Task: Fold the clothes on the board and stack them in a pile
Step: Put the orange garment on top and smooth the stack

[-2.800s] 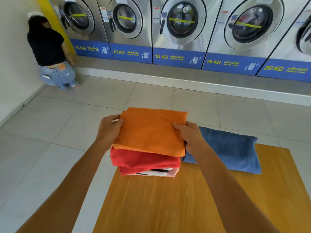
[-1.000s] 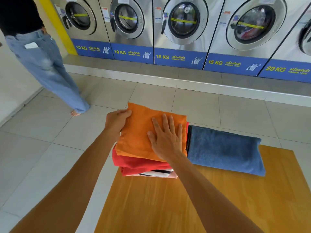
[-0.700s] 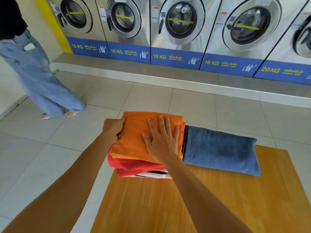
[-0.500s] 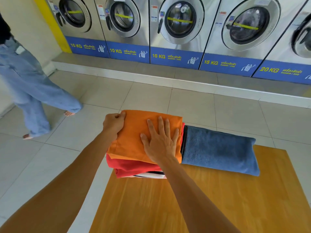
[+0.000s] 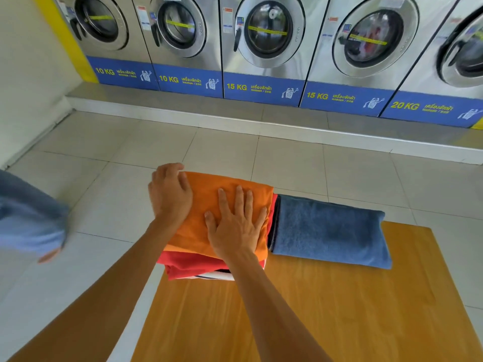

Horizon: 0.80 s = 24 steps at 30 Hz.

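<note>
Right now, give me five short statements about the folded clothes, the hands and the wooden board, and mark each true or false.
1. The folded orange garment lies on top of the pile. True.
2. The right hand rests flat, fingers spread, on the orange garment. True.
3. The folded blue towel lies on top of the orange garment. False: it lies on the yellowish wooden board to the right of the pile.
4. The left hand hangs in the air away from the clothes. False: it rests on the left side of the orange garment.
5. A folded red garment sits directly under the orange one. True.
</note>
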Tool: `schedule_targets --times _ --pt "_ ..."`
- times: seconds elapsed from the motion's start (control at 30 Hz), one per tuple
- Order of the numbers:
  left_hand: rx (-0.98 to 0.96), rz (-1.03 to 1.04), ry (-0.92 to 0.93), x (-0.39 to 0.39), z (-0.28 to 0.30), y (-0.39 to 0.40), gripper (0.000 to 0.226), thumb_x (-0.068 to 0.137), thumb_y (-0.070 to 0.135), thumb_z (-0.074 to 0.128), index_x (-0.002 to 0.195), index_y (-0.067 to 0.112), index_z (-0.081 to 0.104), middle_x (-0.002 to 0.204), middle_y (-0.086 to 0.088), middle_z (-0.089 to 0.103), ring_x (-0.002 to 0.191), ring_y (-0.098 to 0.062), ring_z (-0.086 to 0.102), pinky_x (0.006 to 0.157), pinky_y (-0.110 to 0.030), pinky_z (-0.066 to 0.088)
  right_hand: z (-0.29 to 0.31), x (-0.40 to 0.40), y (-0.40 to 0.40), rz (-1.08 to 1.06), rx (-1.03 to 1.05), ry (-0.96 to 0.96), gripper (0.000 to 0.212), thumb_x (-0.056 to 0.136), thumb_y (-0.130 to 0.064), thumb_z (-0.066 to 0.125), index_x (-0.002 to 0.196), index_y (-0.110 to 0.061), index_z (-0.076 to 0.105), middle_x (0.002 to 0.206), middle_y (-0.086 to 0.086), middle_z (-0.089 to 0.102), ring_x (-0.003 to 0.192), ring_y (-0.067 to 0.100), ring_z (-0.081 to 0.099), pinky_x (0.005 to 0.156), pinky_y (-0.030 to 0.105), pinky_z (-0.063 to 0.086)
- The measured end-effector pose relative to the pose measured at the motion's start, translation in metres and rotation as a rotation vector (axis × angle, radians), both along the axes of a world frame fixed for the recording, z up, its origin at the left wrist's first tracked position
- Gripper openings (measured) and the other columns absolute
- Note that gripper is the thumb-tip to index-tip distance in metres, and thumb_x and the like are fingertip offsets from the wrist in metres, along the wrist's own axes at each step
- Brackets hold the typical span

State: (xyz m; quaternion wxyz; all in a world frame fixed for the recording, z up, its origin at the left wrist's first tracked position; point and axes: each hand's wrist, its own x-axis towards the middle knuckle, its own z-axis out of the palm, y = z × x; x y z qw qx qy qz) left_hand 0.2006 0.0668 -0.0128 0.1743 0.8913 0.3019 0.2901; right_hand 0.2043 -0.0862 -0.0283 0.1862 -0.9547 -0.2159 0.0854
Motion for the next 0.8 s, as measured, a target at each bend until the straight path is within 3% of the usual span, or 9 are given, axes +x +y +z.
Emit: schedule_targets --times 0.07,0.13,0.2,0.27,0.43,0.57,0.7,0.8 --pt "0.137 -0.215 0.035 -0.007 -0.006 -0.019 0.038 0.102 0.030 0.037 0.129 0.012 0.056 0.140 -0.010 0.053 0.134 -0.028 0.046 0.111 -0.046 0.036 0.001 0.002 -0.002 0.025 -0.007 0.002 0.065 0.100 -0.061 0.019 0.159 -0.040 0.005 0.170 0.001 -0.009 0.156 0.026 -0.016 0.120 0.062 -0.011" --pt "0.171 -0.355 0.269 -0.020 -0.024 -0.031 0.061 0.102 0.048 0.016 0.148 0.015 0.038 0.158 -0.010 0.031 0.148 -0.029 0.024 0.119 -0.052 0.020 0.004 0.008 -0.009 0.072 -0.028 -0.006 0.060 0.102 -0.055 0.017 0.159 -0.040 0.005 0.170 0.000 -0.007 0.156 0.025 -0.013 0.121 0.062 -0.009" --pt "0.099 -0.368 0.394 -0.030 -0.040 -0.027 0.073 0.096 0.059 -0.002 0.156 0.022 0.014 0.165 -0.005 0.011 0.152 -0.024 0.006 0.122 -0.050 0.009 0.003 0.014 -0.021 0.100 -0.053 -0.065 0.058 0.103 -0.052 0.014 0.159 -0.040 0.004 0.170 -0.002 -0.005 0.156 0.021 -0.011 0.122 0.061 -0.007" --pt "-0.010 -0.332 0.415 -0.032 -0.043 -0.020 0.071 0.092 0.062 -0.003 0.156 0.030 0.001 0.165 0.000 0.001 0.152 -0.020 -0.001 0.122 -0.047 0.003 -0.002 0.021 -0.035 0.045 -0.061 -0.078 0.059 0.103 -0.054 0.009 0.159 -0.040 0.001 0.170 -0.006 -0.007 0.156 0.018 -0.013 0.122 0.060 -0.008" --pt "-0.037 -0.299 0.501 -0.027 -0.035 -0.026 0.069 0.092 0.061 0.000 0.155 0.033 -0.006 0.165 -0.001 -0.005 0.152 -0.022 -0.005 0.120 -0.053 0.002 -0.006 0.038 -0.062 -0.242 0.007 0.151 0.056 0.104 -0.051 0.009 0.157 -0.045 -0.005 0.170 -0.003 -0.002 0.156 0.023 -0.012 0.121 0.063 -0.007" --pt "-0.049 -0.295 0.542 -0.025 -0.035 -0.025 0.068 0.093 0.059 0.005 0.155 0.033 -0.005 0.165 0.000 -0.006 0.152 -0.023 -0.006 0.117 -0.057 -0.002 -0.005 0.027 -0.053 -0.271 0.105 0.132 0.058 0.106 -0.043 0.014 0.161 -0.031 -0.002 0.171 -0.002 0.000 0.157 0.020 -0.008 0.123 0.059 -0.005" --pt "-0.086 -0.339 0.564 -0.027 -0.032 -0.016 0.068 0.092 0.060 0.004 0.155 0.035 -0.006 0.165 0.001 -0.007 0.152 -0.022 -0.006 0.118 -0.059 -0.002 -0.012 0.027 -0.062 -0.224 0.100 0.156 0.059 0.105 -0.046 0.012 0.160 -0.032 -0.005 0.170 -0.005 0.005 0.157 0.018 -0.004 0.123 0.058 -0.004" --pt "-0.024 -0.315 0.641 -0.024 -0.024 -0.022 0.064 0.098 0.056 0.008 0.155 0.031 -0.006 0.165 -0.003 -0.007 0.152 -0.025 -0.008 0.117 -0.059 -0.007 0.003 0.039 -0.073 -0.198 0.029 0.111 0.057 0.104 -0.036 0.022 0.160 -0.031 0.013 0.162 -0.003 0.034 0.151 0.024 0.023 0.117 0.057 0.015"
